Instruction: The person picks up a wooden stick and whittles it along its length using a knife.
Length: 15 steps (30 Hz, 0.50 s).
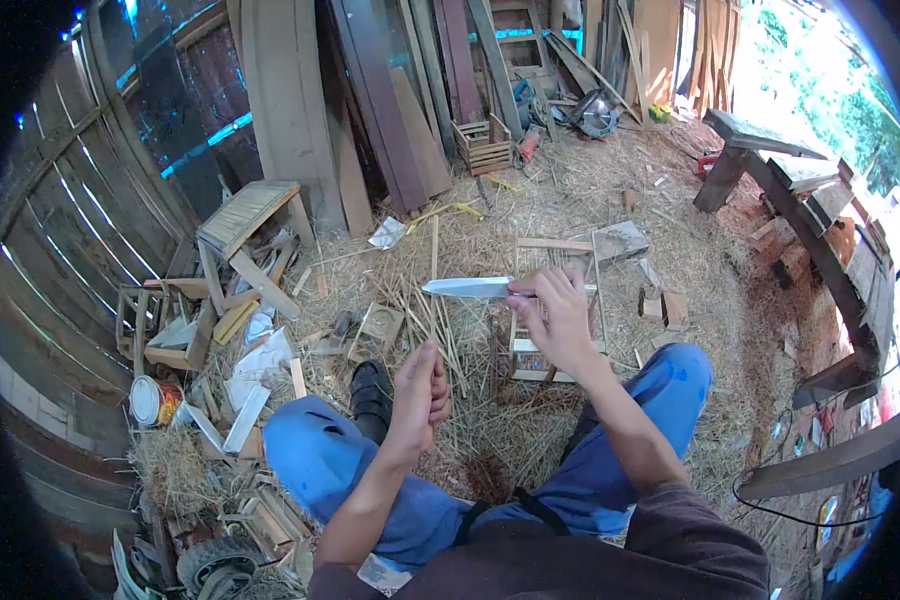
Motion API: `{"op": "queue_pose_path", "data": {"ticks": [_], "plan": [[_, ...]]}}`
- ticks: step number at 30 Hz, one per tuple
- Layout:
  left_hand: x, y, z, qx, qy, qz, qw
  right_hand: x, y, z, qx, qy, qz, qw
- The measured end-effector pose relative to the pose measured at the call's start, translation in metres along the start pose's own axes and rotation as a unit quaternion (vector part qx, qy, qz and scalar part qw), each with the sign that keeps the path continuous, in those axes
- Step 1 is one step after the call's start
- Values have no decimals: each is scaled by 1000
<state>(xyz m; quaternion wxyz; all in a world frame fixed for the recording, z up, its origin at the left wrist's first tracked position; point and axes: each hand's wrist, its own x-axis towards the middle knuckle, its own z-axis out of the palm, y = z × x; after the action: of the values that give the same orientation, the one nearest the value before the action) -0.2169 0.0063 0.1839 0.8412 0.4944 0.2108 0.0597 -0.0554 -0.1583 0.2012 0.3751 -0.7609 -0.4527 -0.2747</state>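
Note:
My right hand (557, 315) is closed round the handle of a knife (467, 288), whose long pale blade points left and lies level over the floor. Lower and to the left, my left hand (419, 393) is closed, thumb and fingers pinched together. A thin wooden stick (434, 243) rises in line with that pinch and passes behind the blade; its lower part is hard to separate from the litter. Below my right hand stands a slatted wooden frame (523, 346), partly hidden by the hand and forearm. Several thin sticks (448, 345) lie scattered between my feet.
Shavings cover the ground. A small wooden stool (248, 215), offcuts and a paint can (156, 400) stand left. Tall boards (375, 100) lean at the back, near a slatted crate (484, 146) and a circular saw (596, 113). A rough wooden bench (810, 215) runs along the right.

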Motion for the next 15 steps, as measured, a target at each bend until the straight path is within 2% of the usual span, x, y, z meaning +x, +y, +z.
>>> {"op": "queue_pose_path", "data": {"ticks": [2, 4, 8, 11, 12, 15], "plan": [[1, 8, 5, 23, -5, 19, 1000, 4, -3, 2, 14, 20, -9, 1000], [0, 24, 16, 65, 18, 64, 996, 7, -7, 4, 66, 0, -9, 998], [4, 52, 29, 134, -31, 128, 982, 29, -28, -5, 137, -71, -33, 987], [15, 63, 34, 98, -20, 89, 991, 48, -36, -4, 185, -97, -52, 977], [18, 66, 30, 78, -14, 50, 996, 54, -38, -3, 169, -107, -63, 978], [40, 47, 20, 42, -10, 138, 990, 63, -41, 1, 131, -144, -79, 978]]}}
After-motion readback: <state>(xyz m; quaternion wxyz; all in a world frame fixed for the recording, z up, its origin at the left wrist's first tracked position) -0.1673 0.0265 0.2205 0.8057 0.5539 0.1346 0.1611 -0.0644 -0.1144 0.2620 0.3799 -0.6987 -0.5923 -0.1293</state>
